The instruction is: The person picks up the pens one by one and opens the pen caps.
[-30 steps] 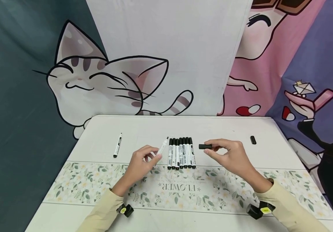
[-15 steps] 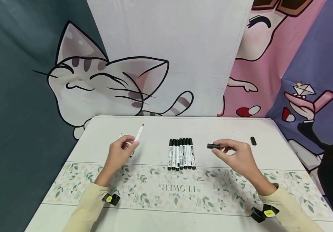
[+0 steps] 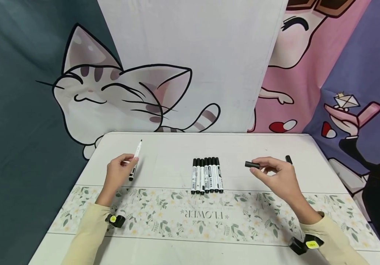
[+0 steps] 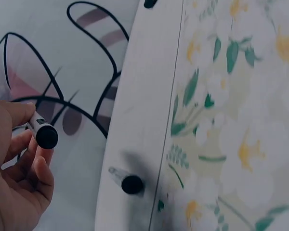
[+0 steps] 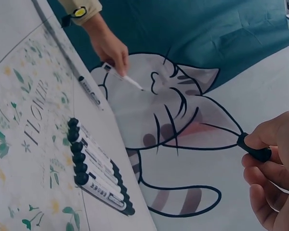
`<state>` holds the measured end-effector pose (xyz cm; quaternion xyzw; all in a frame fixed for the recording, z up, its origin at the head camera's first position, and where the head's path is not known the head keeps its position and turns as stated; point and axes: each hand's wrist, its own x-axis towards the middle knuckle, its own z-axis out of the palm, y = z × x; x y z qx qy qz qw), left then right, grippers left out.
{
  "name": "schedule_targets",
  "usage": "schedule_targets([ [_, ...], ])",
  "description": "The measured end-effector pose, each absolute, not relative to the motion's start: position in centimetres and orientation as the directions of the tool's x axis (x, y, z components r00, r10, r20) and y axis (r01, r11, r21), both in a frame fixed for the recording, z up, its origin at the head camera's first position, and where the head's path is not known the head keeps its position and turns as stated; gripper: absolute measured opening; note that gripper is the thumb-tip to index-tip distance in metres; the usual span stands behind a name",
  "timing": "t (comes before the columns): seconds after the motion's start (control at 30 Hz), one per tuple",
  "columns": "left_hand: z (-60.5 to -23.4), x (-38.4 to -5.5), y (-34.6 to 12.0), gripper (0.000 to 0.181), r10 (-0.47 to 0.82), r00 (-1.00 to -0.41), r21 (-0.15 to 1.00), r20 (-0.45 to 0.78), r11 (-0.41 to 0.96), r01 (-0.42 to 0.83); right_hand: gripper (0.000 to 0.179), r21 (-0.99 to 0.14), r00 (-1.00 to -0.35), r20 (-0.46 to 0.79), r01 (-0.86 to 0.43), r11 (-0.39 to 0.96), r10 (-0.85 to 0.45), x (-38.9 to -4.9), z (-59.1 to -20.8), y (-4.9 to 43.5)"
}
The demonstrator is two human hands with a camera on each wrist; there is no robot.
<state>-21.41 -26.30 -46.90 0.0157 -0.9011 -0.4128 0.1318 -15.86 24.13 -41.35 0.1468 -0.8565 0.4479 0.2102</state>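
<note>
My left hand (image 3: 118, 170) pinches an uncapped white marker (image 3: 138, 148) between thumb and fingers, its dark tip pointing away from me. In the left wrist view the black end (image 4: 47, 137) of this marker faces the camera. Below it on the table lies another uncapped marker (image 5: 89, 91), partly covered by the held one in the head view. My right hand (image 3: 277, 177) pinches a black marker cap (image 3: 252, 165) over the right part of the table. Behind that hand, a second black cap (image 3: 288, 159) lies on the table, partly hidden.
Several capped markers (image 3: 207, 176) lie side by side in a row at the table's middle. A floral band with the word FLOWER (image 3: 204, 214) crosses the white table (image 3: 163, 147). Cartoon-printed curtains (image 3: 190, 44) hang right behind the table's far edge.
My left hand has carried the uncapped marker leftward from beside the row to above the loose marker. My right hand has drifted right with the cap. The row has stayed put.
</note>
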Motion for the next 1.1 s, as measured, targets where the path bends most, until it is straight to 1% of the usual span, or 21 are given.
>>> schedule_targets([
  [0.17, -47.8, -21.9, -27.9, 0.04, -0.174, -0.967, 0.762, 0.186, 0.647, 0.03, 0.027, -0.724, -0.872, 0.489, -0.426, 0.542, -0.032, -15.9, -41.2, 24.9],
  [0.33, -48.7, -22.4, -28.9, 0.044, -0.214, -0.969, 0.759, 0.124, 0.649, -0.047, 0.025, -0.743, -0.879, 0.477, -0.401, 0.536, 0.004, -15.7, -40.9, 25.6],
  [0.6, -50.1, -23.0, -29.9, 0.042, -0.253, -0.966, 0.719, 0.048, 0.68, -0.142, 0.022, -0.782, -0.897, 0.439, -0.355, 0.512, 0.05, -15.7, -40.9, 26.4],
  [0.9, -50.8, -23.6, -29.9, 0.038, -0.252, -0.967, 0.683, 0.028, 0.712, -0.166, 0.025, -0.828, -0.907, 0.405, -0.309, 0.469, 0.116, -15.5, -40.5, 27.3],
  [1.1, -51.1, -24.1, -30.0, 0.041, -0.241, -0.97, 0.665, -0.013, 0.723, -0.189, 0.027, -0.855, -0.906, 0.39, -0.288, 0.432, 0.167, -15.7, -40.3, 27.9],
])
